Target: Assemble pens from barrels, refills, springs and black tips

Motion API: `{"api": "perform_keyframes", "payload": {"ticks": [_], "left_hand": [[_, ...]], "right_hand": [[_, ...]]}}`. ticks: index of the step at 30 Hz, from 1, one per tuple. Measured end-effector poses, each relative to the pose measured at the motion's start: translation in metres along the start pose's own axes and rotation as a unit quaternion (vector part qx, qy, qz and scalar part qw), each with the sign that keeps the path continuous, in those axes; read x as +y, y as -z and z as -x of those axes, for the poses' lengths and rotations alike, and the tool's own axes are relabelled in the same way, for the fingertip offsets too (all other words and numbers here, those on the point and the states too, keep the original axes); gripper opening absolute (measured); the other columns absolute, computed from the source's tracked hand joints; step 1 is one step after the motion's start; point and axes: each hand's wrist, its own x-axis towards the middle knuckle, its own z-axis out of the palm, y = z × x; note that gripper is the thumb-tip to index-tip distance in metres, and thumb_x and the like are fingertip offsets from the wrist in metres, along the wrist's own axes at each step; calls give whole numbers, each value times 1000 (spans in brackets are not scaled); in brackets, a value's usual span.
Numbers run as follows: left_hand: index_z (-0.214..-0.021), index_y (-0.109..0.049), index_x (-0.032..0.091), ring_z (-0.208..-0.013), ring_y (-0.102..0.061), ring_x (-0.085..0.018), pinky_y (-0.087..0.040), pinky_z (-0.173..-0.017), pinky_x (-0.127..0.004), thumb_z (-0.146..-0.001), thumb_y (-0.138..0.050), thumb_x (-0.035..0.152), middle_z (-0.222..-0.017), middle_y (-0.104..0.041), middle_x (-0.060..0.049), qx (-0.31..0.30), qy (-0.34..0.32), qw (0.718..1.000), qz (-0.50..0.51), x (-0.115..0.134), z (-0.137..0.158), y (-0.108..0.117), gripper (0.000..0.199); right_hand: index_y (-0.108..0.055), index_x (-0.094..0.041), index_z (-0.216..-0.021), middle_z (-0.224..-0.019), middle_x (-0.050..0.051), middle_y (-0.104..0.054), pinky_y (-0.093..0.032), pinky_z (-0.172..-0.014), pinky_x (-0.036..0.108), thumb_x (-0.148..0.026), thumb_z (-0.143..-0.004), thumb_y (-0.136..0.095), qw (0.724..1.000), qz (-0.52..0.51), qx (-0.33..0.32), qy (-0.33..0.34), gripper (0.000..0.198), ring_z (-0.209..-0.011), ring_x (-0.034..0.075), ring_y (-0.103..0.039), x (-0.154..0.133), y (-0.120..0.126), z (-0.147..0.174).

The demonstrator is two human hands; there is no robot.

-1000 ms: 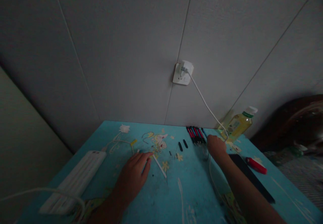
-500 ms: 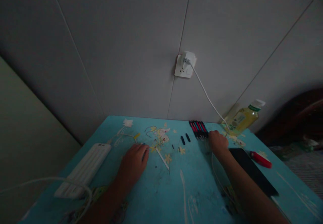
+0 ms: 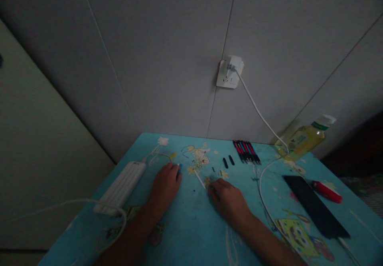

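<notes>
My left hand [image 3: 166, 181] rests on the blue table, fingers closed round a small blue piece [image 3: 180, 168] that looks like part of a pen; most of it is hidden. A thin white stick [image 3: 199, 179], like a pen refill, lies on the tabletop between my hands. My right hand [image 3: 229, 200] has its fingers curled at the stick's near end and covers the tip. Beyond it are two short black pieces [image 3: 225, 163] like pen grips and a few tiny dark bits [image 3: 213, 169]. A row of red, blue and black pens [image 3: 247, 152] lies near the wall.
On the left lies a white power strip [image 3: 121, 186] with a looping cable. A white charger [image 3: 234, 63] in the wall socket has a cord running down across the table. At right are a yellow liquid bottle [image 3: 305, 140], a black flat slab [image 3: 315, 206] and a red-handled object [image 3: 326, 191].
My right hand has moved from the near end of the pen row back and left to the white stick. My left hand stays about where it was. The view has shifted slightly.
</notes>
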Motion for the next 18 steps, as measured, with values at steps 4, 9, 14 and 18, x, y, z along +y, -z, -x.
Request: {"api": "perform_keyframes", "payload": {"ticks": [4,9,14,18], "left_hand": [[-105,-65,17,-95,-59,-23,-45,-87,-34,-91,-54,21,-100,-62,-9,6,6,1000,0,2,1,0,17],[-102,-65,17,-95,-58,-24,-44,-88,-35,-90,-57,22,-100,-61,-9,10,13,1000,-11,3,3,1,15],[-101,-64,17,-94,-57,-24,-44,-86,-36,-91,-55,20,-100,-60,-9,-5,-1,999,-37,5,3,1,14],[-102,-64,18,-94,-57,-25,-44,-85,-37,-92,-53,18,-99,-60,-9,-16,-11,999,-49,9,3,-1,15]], "right_hand": [[-65,-20,-100,-100,6,-68,-49,-71,26,-29,-97,-51,999,33,-1,-10,17,-84,18,-68,-14,-7,-16],[-64,-18,-99,-97,8,-67,-50,-68,26,-26,-99,-46,998,65,4,-23,20,-82,19,-69,-16,-13,-20],[-66,-16,-96,-98,11,-67,-50,-66,27,-9,-94,-47,993,113,-2,-22,21,-82,21,-68,-15,-14,-15],[-68,-14,-94,-97,12,-68,-51,-65,30,0,-88,-49,990,137,-10,-13,25,-84,25,-67,-13,-12,-14]]}}
